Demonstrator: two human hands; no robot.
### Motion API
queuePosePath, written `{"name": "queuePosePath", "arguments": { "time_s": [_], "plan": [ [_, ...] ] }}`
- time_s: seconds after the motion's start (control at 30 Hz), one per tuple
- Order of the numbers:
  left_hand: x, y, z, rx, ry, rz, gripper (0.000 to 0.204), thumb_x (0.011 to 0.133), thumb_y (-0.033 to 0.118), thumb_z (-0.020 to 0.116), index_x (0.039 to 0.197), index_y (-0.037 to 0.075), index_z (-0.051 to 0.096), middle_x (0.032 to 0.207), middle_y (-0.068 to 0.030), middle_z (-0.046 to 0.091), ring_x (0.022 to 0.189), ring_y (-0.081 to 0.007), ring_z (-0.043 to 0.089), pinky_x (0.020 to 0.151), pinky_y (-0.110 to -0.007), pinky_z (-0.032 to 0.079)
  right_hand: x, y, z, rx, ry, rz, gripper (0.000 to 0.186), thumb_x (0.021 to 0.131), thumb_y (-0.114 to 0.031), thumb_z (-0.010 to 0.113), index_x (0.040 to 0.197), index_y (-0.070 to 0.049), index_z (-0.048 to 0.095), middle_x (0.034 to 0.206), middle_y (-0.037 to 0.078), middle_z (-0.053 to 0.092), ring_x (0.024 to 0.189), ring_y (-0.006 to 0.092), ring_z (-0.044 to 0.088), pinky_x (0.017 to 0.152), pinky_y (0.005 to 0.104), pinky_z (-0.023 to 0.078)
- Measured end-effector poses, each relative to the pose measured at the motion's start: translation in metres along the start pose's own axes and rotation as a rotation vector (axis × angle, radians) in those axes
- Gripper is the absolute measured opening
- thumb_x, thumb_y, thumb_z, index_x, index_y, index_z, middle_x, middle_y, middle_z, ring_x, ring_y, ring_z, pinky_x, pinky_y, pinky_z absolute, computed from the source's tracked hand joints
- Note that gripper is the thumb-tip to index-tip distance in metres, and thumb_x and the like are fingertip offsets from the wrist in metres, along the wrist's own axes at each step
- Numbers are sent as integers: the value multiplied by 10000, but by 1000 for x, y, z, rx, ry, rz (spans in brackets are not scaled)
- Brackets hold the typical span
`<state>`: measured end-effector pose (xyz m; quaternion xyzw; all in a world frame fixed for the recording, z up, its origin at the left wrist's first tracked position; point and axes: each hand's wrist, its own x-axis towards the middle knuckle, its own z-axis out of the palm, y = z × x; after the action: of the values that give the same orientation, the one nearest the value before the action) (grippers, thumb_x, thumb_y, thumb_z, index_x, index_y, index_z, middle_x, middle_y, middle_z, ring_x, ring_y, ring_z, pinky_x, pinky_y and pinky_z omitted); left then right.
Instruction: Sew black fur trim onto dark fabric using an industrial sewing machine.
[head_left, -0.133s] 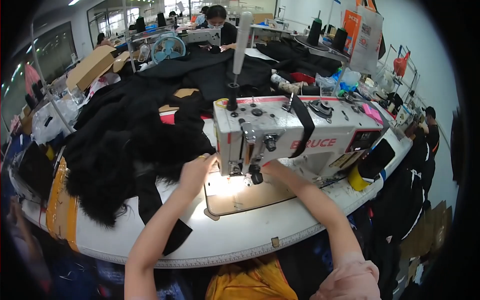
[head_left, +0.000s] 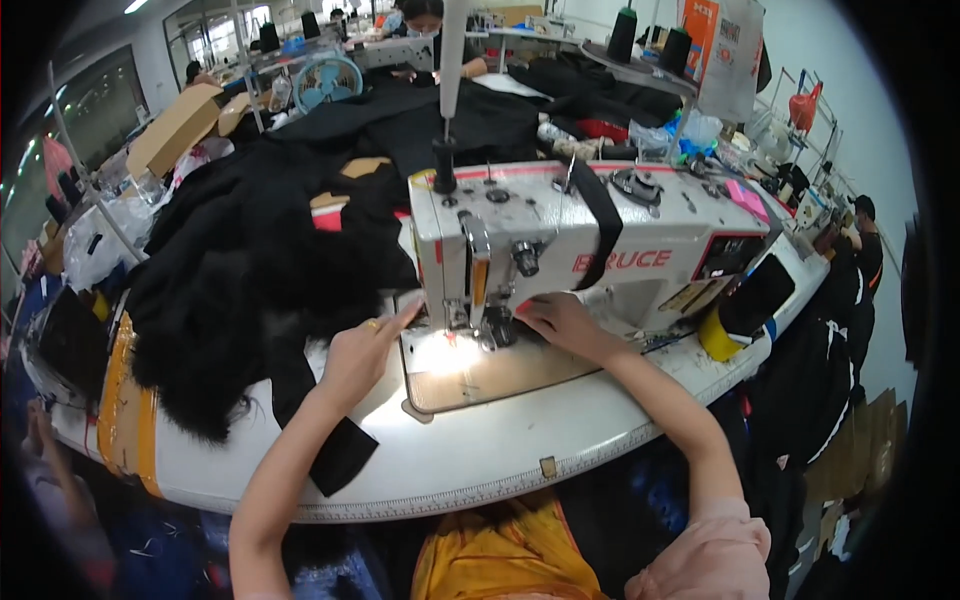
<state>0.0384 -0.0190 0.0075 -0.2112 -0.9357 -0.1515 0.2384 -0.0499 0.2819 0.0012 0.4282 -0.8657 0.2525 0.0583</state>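
Note:
A white sewing machine (head_left: 540, 225) stands before me, its lamp lighting the needle plate (head_left: 450, 362). My left hand (head_left: 362, 352) is left of the needle, its index finger stretched toward the machine head and no held object visible. Just right of the presser foot, my right hand (head_left: 562, 320) has its fingers bent and drawn together at the machine; a bit of red shows at the fingertips, and what they hold, if anything, I cannot make out. Black furry fabric (head_left: 200, 375) lies heaped left of my left hand. A flat black fabric strip (head_left: 343, 457) runs under my left forearm.
Black cloth (head_left: 400, 130) is piled behind the machine. A yellow-and-black container (head_left: 722, 338) stands at the table's right. Thread cones (head_left: 622, 38) and a blue fan (head_left: 327, 82) are farther back. Another person (head_left: 420, 20) sits opposite, partly cut off.
My right hand's fingers, hidden behind the machine head before, now show right of the presser foot. My left hand has drawn slightly away from the needle. The whole view has shifted a little.

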Motion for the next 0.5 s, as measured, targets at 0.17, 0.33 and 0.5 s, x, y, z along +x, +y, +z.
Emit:
{"name": "queuePosePath", "arguments": {
  "time_s": [0.17,0.33,0.5],
  "plan": [
    [-12,42,-12,-146,-359,153,323,799,66,522,1112,108,589,855,-81,580,762,-255,600,676,-323,498,-28,-43,-4,130,-168,-255,351,853,-135,551,1200,-184,572,1082,88,572,982,281,575,847,371,461],
    [-8,34,-6,-121,-350,166,406,761,77,560,1166,119,573,958,-77,589,985,-249,541,876,-345,430,-23,-59,-6,-532,-240,-518,479,751,-140,561,1225,-212,557,1145,33,547,996,211,564,838,317,477],
    [6,30,-7,114,-48,396,247,700,124,579,924,151,679,914,-7,574,942,-186,553,841,-318,432,-13,-53,2,-440,-58,-540,347,760,-158,569,1092,-252,610,989,-53,577,855,140,594,698,278,506]
  ]
}}
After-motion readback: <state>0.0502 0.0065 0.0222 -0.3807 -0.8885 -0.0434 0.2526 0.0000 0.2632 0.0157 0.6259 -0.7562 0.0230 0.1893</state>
